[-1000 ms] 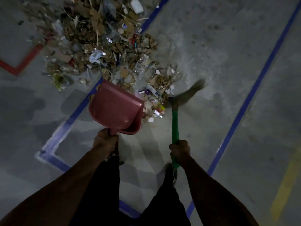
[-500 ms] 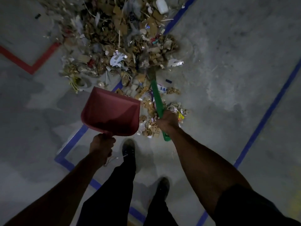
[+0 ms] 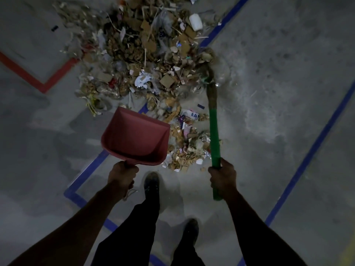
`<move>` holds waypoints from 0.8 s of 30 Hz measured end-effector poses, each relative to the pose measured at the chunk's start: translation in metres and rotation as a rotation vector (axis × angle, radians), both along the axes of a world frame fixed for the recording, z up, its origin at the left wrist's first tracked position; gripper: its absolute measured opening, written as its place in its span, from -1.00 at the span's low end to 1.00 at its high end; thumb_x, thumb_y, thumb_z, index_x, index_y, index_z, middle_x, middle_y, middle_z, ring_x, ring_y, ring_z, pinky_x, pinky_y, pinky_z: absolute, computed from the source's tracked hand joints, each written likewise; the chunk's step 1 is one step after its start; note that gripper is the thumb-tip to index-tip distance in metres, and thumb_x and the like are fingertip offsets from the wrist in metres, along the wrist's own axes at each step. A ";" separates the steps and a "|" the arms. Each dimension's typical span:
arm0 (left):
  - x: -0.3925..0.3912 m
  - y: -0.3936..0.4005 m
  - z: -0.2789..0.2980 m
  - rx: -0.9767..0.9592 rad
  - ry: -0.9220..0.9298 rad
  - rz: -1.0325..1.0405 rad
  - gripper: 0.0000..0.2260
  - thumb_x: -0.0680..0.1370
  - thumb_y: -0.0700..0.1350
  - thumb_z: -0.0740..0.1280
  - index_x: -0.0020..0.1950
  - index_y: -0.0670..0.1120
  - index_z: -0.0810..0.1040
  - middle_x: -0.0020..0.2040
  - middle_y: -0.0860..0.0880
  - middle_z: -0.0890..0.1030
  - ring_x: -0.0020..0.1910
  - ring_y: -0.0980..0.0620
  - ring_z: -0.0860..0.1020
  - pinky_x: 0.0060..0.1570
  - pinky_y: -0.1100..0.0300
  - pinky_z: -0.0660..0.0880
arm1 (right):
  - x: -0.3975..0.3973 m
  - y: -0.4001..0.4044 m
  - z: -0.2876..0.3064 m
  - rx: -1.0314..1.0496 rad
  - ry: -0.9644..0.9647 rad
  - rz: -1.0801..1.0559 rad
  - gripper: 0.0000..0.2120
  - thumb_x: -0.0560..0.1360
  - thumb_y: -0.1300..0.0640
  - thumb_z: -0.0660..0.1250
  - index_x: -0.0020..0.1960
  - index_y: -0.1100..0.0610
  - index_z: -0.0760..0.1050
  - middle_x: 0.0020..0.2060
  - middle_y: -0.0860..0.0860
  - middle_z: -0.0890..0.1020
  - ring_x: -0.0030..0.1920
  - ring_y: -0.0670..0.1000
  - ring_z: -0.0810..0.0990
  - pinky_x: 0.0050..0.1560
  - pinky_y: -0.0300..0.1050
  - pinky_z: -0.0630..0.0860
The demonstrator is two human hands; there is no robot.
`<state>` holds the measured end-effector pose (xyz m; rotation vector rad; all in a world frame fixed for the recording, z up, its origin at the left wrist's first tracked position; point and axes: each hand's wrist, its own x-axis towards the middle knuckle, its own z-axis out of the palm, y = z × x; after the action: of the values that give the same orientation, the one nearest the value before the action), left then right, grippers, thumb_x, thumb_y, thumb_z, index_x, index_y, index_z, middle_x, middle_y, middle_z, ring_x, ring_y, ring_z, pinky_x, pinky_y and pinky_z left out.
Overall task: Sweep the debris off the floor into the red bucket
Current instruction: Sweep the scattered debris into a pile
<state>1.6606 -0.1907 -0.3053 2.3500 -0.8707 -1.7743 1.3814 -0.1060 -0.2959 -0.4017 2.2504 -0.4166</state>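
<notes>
Head view, looking down at the floor. The left hand (image 3: 123, 174) was curled tight round the handle of a red dustpan (image 3: 135, 138), whose open mouth faced away from the person and lay just beside the near edge of the debris (image 3: 146, 60). The right hand (image 3: 222, 178) was clamped round the green handle of a broom (image 3: 214, 131); the handle's end stuck out below the fist, and the brown bristle head (image 3: 208, 68) reached into the right side of the heap, blurred there. The debris, a loose heap of cardboard scraps, paper, plastic film and a white container (image 3: 196, 21), spread over the grey concrete floor (image 3: 278, 93) from the top of the frame down to a smaller trail between dustpan and broom. A blue floor line (image 3: 307, 160) ran diagonally at the right; another blue line (image 3: 84, 173) passed under the dustpan and turned a corner near the left hand. A red line (image 3: 34, 81) formed an angle at the left. Two dark shoes (image 3: 151, 186) and dark trouser legs stood between the arms. The red bucket was not in this view
</notes>
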 end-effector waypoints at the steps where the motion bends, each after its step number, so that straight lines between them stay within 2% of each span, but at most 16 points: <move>1: -0.001 -0.003 -0.002 0.001 -0.016 -0.008 -0.93 0.50 -0.27 0.32 -0.19 -0.22 0.52 -0.35 -0.14 0.52 -0.51 -0.04 0.41 -0.48 0.22 0.33 | -0.004 -0.014 -0.007 0.016 -0.013 -0.032 -0.77 0.39 0.27 0.40 0.04 0.15 0.57 -0.38 0.12 0.62 -0.50 0.07 0.58 -0.44 -0.02 0.61; 3: -0.002 -0.006 -0.006 0.005 -0.016 -0.010 -0.94 0.50 -0.26 0.33 -0.18 -0.20 0.52 -0.35 -0.12 0.53 -0.50 -0.03 0.42 -0.54 0.23 0.34 | -0.009 -0.045 -0.021 0.062 -0.029 -0.027 -0.76 0.39 0.24 0.43 0.05 0.22 0.58 -0.27 0.16 0.67 -0.38 0.11 0.64 -0.30 -0.01 0.64; 5: -0.001 -0.009 -0.009 0.022 0.005 0.008 -0.93 0.52 -0.26 0.33 -0.17 -0.17 0.51 -0.34 -0.12 0.52 -0.46 -0.02 0.43 -0.49 0.21 0.37 | -0.006 -0.077 -0.036 0.118 -0.030 0.093 -0.73 0.41 0.19 0.45 0.08 0.25 0.59 -0.11 0.17 0.69 -0.16 0.14 0.69 -0.14 -0.01 0.65; 6: 0.001 -0.010 -0.011 0.034 0.016 0.016 -0.92 0.52 -0.26 0.32 -0.17 -0.17 0.50 -0.33 -0.11 0.51 -0.46 -0.01 0.42 -0.49 0.21 0.37 | 0.000 -0.092 -0.042 0.139 -0.024 0.169 -0.71 0.43 0.15 0.46 0.10 0.25 0.59 -0.04 0.16 0.69 -0.10 0.11 0.68 -0.16 -0.07 0.64; 8: 0.003 -0.014 -0.014 0.050 0.026 0.014 -0.92 0.53 -0.26 0.31 -0.17 -0.18 0.48 -0.37 -0.10 0.47 -0.49 0.02 0.39 -0.55 0.23 0.33 | 0.017 -0.120 -0.050 0.130 -0.026 0.279 -0.69 0.44 0.10 0.47 0.13 0.21 0.57 0.01 0.11 0.68 -0.13 0.02 0.63 -0.40 -0.27 0.51; 9: 0.005 -0.015 -0.015 0.054 0.022 0.019 -0.93 0.53 -0.26 0.30 -0.16 -0.18 0.48 -0.38 -0.09 0.46 -0.49 0.03 0.38 -0.55 0.24 0.32 | 0.025 -0.132 -0.053 0.117 -0.040 0.309 -0.68 0.45 0.11 0.47 0.14 0.21 0.57 0.02 0.10 0.67 -0.14 0.00 0.61 -0.45 -0.31 0.47; 11: 0.007 -0.016 -0.017 0.052 0.013 0.053 -0.95 0.53 -0.26 0.30 -0.13 -0.18 0.51 -0.36 -0.10 0.47 -0.47 0.02 0.39 -0.53 0.25 0.33 | 0.039 -0.151 -0.051 0.105 -0.044 0.370 -0.68 0.46 0.15 0.44 0.19 0.20 0.55 0.06 0.11 0.67 -0.05 0.05 0.65 -0.25 -0.22 0.59; 12: 0.008 -0.015 -0.016 0.047 0.006 0.069 -0.96 0.53 -0.26 0.30 -0.11 -0.18 0.52 -0.36 -0.10 0.48 -0.48 0.02 0.39 -0.58 0.27 0.31 | 0.045 -0.156 -0.048 0.106 -0.039 0.402 -0.67 0.47 0.16 0.42 0.22 0.20 0.54 0.08 0.12 0.66 0.02 0.09 0.66 -0.15 -0.18 0.59; 13: 0.008 -0.014 -0.015 0.041 -0.001 0.076 -0.97 0.53 -0.26 0.30 -0.10 -0.19 0.53 -0.37 -0.10 0.47 -0.49 0.02 0.38 -0.64 0.29 0.28 | 0.048 -0.159 -0.042 0.102 -0.035 0.427 -0.66 0.48 0.16 0.41 0.23 0.19 0.53 0.09 0.12 0.65 0.05 0.10 0.65 -0.15 -0.19 0.55; 15: 0.007 -0.014 -0.011 0.031 -0.015 0.072 -0.96 0.53 -0.25 0.31 -0.11 -0.21 0.53 -0.39 -0.10 0.47 -0.50 0.02 0.38 -0.65 0.30 0.26 | 0.050 -0.156 -0.029 0.078 -0.040 0.458 -0.67 0.48 0.18 0.39 0.24 0.17 0.53 0.08 0.10 0.65 0.01 0.07 0.64 -0.26 -0.25 0.46; 18: 0.002 -0.012 0.002 0.042 -0.004 0.086 -0.98 0.53 -0.25 0.31 -0.08 -0.20 0.53 -0.35 -0.11 0.50 -0.48 0.00 0.39 -0.55 0.23 0.31 | 0.042 -0.134 -0.001 0.059 -0.062 0.460 -0.71 0.46 0.20 0.41 0.18 0.15 0.55 0.01 0.04 0.66 -0.12 -0.01 0.62 -0.40 -0.33 0.41; 21: -0.005 -0.008 0.016 0.016 -0.006 0.090 -0.97 0.51 -0.28 0.31 -0.12 -0.23 0.51 -0.40 -0.11 0.46 -0.54 0.00 0.35 -0.66 0.32 0.24 | 0.034 -0.101 0.029 0.026 -0.076 0.429 -0.75 0.46 0.18 0.44 0.13 0.12 0.58 -0.07 -0.04 0.64 -0.28 -0.17 0.55 -0.54 -0.47 0.31; 24: -0.016 0.001 0.036 -0.030 0.000 0.117 -0.94 0.50 -0.30 0.29 -0.18 -0.23 0.49 -0.36 -0.13 0.47 -0.56 0.00 0.33 -0.68 0.34 0.21 | 0.023 -0.065 0.068 0.009 -0.073 0.438 -0.72 0.46 0.17 0.42 0.17 0.10 0.56 0.00 0.02 0.68 -0.19 -0.06 0.60 -0.43 -0.38 0.38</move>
<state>1.6445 -0.1894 -0.2693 2.3308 -0.7381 -1.7042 1.4046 -0.1710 -0.2283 -0.8385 2.0185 -0.1872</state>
